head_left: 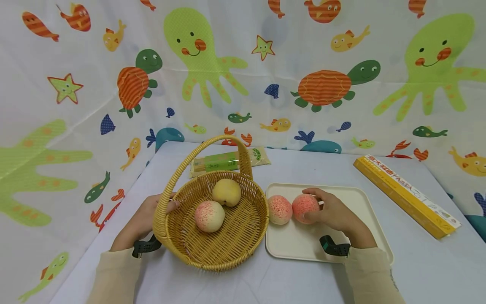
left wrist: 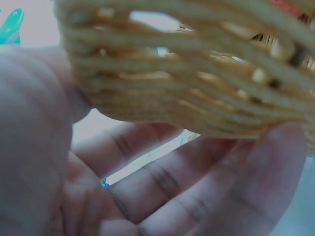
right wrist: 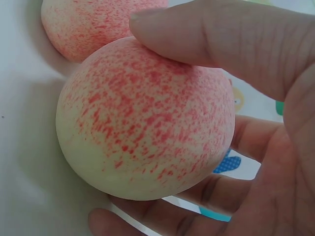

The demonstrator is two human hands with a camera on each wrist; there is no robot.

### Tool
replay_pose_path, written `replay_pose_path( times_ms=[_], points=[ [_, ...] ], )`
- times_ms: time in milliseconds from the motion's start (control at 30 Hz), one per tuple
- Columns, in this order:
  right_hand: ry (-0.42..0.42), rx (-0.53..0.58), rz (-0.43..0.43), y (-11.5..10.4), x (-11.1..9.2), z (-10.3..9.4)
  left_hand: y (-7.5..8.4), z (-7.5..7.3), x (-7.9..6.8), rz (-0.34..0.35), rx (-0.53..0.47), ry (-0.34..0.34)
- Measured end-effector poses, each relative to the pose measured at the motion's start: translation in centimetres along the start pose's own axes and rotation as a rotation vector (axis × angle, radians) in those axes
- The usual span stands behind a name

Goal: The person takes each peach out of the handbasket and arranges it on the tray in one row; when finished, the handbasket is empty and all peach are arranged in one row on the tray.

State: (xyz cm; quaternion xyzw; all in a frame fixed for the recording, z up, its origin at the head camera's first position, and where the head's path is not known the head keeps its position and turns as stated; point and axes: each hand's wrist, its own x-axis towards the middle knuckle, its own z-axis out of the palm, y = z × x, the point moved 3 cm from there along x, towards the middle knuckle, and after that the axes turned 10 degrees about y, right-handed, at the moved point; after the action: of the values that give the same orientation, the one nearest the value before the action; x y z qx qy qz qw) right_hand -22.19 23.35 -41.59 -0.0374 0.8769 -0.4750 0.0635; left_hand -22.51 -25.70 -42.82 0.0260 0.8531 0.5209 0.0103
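My left hand holds the left side of a wicker basket with a tall arched handle, its thumb over the rim. In the left wrist view, its fingers curl beneath the woven wall. Inside the basket lie a pale peach with red speckles and a yellow pear-like fruit. My right hand grips a pink speckled peach over the cream tray, thumb and fingers on opposite sides. Another speckled peach sits just left of it, at the tray's left edge.
A packet of noodles lies behind the basket, partly hidden by its handle. On the right is a long yellow pasta box, set at an angle. A curtain with sea animals hangs behind and left of the white table.
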Motion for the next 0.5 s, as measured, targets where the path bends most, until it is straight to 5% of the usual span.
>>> replay_pose_path(
  times_ms=[500],
  points=[
    [0.0, -0.057, 0.014, -0.62, -0.31, -0.02, -0.02, 0.01, 0.12, -0.02, 0.021, -0.001]
  ],
)
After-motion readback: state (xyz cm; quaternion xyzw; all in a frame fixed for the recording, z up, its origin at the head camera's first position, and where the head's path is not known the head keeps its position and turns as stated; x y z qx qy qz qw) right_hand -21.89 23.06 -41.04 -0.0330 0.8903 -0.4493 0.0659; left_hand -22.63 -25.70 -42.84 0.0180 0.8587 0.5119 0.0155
